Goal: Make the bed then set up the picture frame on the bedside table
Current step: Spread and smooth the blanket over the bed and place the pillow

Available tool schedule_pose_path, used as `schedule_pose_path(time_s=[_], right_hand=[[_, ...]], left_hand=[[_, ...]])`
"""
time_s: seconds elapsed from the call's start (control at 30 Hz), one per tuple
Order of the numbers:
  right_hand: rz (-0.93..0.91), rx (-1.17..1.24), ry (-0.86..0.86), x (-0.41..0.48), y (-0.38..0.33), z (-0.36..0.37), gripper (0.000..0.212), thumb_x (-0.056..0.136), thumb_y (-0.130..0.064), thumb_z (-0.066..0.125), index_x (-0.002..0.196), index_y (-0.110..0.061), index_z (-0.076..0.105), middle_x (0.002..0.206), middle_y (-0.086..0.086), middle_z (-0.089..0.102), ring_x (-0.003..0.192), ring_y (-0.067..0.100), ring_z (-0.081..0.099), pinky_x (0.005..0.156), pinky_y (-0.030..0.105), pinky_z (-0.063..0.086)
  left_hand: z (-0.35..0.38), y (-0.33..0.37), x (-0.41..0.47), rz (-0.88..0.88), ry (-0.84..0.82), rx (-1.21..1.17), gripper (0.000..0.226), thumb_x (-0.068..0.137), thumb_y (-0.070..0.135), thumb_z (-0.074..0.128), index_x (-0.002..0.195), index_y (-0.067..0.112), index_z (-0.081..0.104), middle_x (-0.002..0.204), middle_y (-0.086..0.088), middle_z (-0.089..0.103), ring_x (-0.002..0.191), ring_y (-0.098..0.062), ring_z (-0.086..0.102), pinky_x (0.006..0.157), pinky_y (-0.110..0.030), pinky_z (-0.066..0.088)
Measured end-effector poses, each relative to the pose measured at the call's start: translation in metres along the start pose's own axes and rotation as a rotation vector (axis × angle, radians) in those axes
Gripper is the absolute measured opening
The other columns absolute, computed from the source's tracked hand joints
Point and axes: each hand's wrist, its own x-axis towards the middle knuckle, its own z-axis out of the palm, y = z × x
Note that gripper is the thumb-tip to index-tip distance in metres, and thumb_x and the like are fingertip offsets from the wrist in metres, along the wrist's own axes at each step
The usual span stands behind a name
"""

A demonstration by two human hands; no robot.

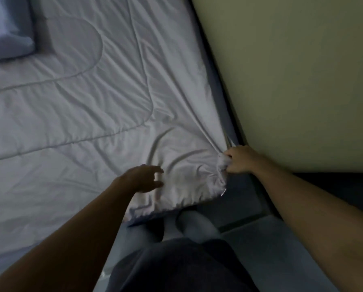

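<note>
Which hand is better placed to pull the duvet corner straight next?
Probably the right hand: its fingers are already shut on the bunched duvet corner by the wall. The left hand is open above the fabric.

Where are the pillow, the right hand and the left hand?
pillow [6, 28], head view, middle of its face
right hand [238, 160], head view, knuckles gripping the quilt corner
left hand [142, 179], head view, back of hand

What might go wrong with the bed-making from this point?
The right hand grips only a bunched corner of the white quilt, so a hard pull may drag it crooked and add creases. The left hand is open and holds nothing down. The pillow could shift too.
</note>
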Motion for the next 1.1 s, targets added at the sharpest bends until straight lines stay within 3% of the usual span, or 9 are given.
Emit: schedule_pose_path(time_s=[0.13,0.23,0.33,0.47,0.57,0.67,0.73,0.87,1.1], right_hand=[[0.072,-0.123,0.031,-0.019,0.033,0.055,0.023,0.09,-0.025,0.056,0.11,-0.018,0.065,0.132,0.011,0.055,0.127,0.03,0.047,0.098,0.035,0.039],[0.311,-0.179,-0.119,-0.034,0.053,0.097,0.045,0.1,-0.032,0.044,0.143,-0.021,0.05,0.158,0.008,0.037,0.151,0.033,0.02,0.122,0.046,0.017],[0.438,-0.15,-0.23,-0.048,0.049,0.126,0.042,0.099,-0.034,0.043,0.139,-0.024,0.054,0.152,0.006,0.046,0.147,0.032,0.029,0.123,0.051,0.012],[0.484,0.179,0.075,-0.04,0.015,0.15,0.025,0.092,-0.03,0.053,0.113,-0.021,0.062,0.122,0.002,0.064,0.114,0.025,0.057,0.105,0.039,0.038],[0.488,0.444,0.352,-0.014,-0.016,0.164,0.025,0.089,-0.025,0.056,0.111,-0.014,0.06,0.112,0.005,0.064,0.104,0.029,0.059,0.09,0.034,0.041],[0.499,0.504,0.427,0.032,-0.031,0.169,0.04,0.092,-0.025,0.056,0.129,-0.01,0.051,0.132,0.011,0.054,0.126,0.032,0.05,0.103,0.035,0.036],[0.532,0.541,0.455,0.066,-0.032,0.168,0.067,0.098,-0.031,0.05,0.155,-0.006,0.026,0.162,0.015,0.026,0.151,0.031,0.024,0.123,0.042,0.02],[0.607,0.631,0.675,0.121,-0.014,0.181,0.072,0.103,-0.035,0.041,0.161,-0.009,0.007,0.169,0.011,0.003,0.157,0.027,0.003,0.127,0.043,0.007],[0.549,0.721,1.042,0.141,0.023,0.223,0.042,0.099,-0.036,0.054,0.135,-0.014,0.056,0.142,0.012,0.052,0.124,0.029,0.051,0.102,0.043,0.042]], left_hand=[[-0.017,0.035,0.033,0.128,-0.01,0.036,0.048,0.092,0.055,0.055,0.136,0.039,0.047,0.123,0.006,0.066,0.11,-0.016,0.061,0.093,-0.037,0.049],[-0.027,0.051,0.055,0.211,-0.027,0.117,0.046,0.093,0.054,0.054,0.136,0.038,0.048,0.123,0.006,0.066,0.109,-0.017,0.062,0.092,-0.037,0.05],[-0.034,0.059,0.075,0.297,-0.057,0.211,0.046,0.094,0.054,0.052,0.136,0.037,0.049,0.125,0.005,0.065,0.111,-0.017,0.061,0.093,-0.034,0.049],[-0.031,0.066,0.105,0.404,-0.036,0.305,0.045,0.096,0.049,0.051,0.138,0.033,0.048,0.134,0.002,0.057,0.119,-0.018,0.055,0.098,-0.035,0.045],[-0.027,0.073,0.14,0.48,0.022,0.354,0.048,0.097,0.041,0.052,0.143,0.027,0.045,0.15,-0.003,0.045,0.136,-0.023,0.043,0.111,-0.039,0.036],[-0.025,0.081,0.184,0.516,0.165,0.402,0.06,0.096,0.037,0.054,0.15,0.022,0.034,0.162,-0.006,0.026,0.149,-0.024,0.023,0.119,-0.041,0.023],[-0.026,0.085,0.215,0.504,0.298,0.403,0.071,0.096,0.04,0.054,0.155,0.019,0.022,0.165,-0.006,0.014,0.152,-0.025,0.012,0.122,-0.043,0.018],[-0.036,0.09,0.282,0.509,0.44,0.432,0.087,0.092,0.057,0.051,0.158,0.026,0.003,0.166,-0.003,-0.004,0.153,-0.026,-0.002,0.123,-0.047,0.009],[-0.024,0.103,0.348,0.481,0.369,0.496,0.115,0.07,0.077,0.061,0.155,0.036,-0.005,0.164,-0.005,-0.018,0.151,-0.029,-0.017,0.12,-0.055,-0.006]])
